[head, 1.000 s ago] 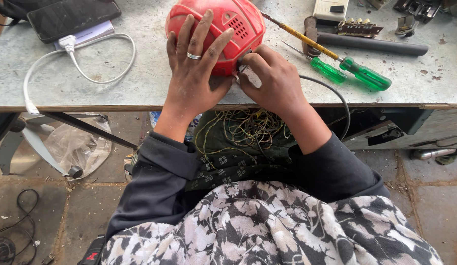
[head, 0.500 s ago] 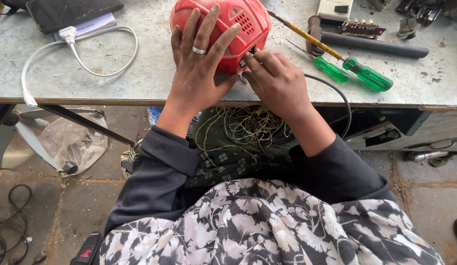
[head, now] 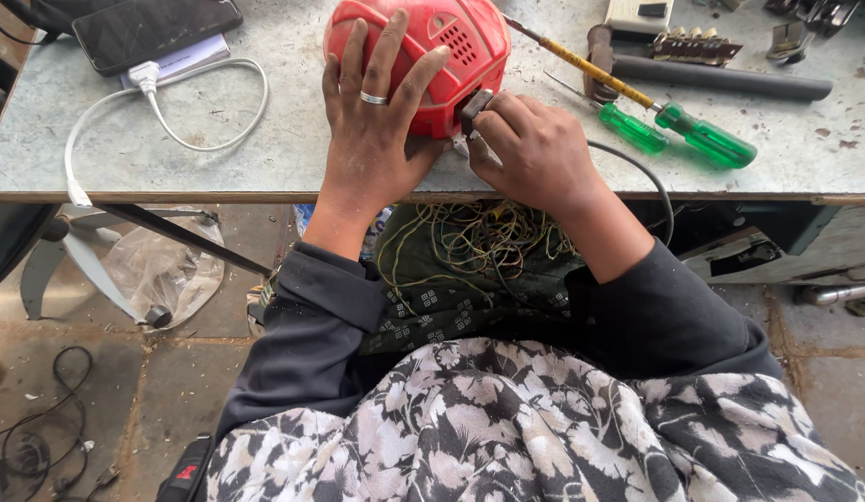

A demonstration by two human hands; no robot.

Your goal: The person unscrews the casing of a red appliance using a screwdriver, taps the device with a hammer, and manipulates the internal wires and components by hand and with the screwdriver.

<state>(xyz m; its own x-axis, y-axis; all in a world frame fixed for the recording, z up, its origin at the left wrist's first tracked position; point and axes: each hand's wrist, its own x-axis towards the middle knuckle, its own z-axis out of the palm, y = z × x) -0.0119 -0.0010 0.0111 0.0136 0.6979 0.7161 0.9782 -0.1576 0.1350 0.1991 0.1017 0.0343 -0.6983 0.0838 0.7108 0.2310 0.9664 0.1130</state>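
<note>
My left hand (head: 375,139) lies spread over the red casing (head: 423,51), fingers fanned across its rounded top and palm pressing it down near the front edge of the bench (head: 218,158); there is a plain ring on one finger. My right hand (head: 534,153) is curled up against the casing's right side, thumb and forefinger pinching a small dark part (head: 473,107) just where it meets the shell. As I judge it, the part is at the casing but not yet seated, so the fitting is midway, with the loose wiring still to be dealt with. The casing is smooth, glossy plastic, domed, with a patch of small grille slots on its upper face. A thin dark cable (head: 651,181) loops away from under my right wrist and drops over the bench edge. Below the edge, above my lap, sits a tangle of fine yellowish wires (head: 469,242). To the right lie two screwdrivers (head: 679,130) with clear green handles, one with a yellow shaft. The bench top is dull grey, scuffed and speckled. At far left, a white charging cable (head: 172,102) curls toward a dark phone (head: 153,33).
</note>
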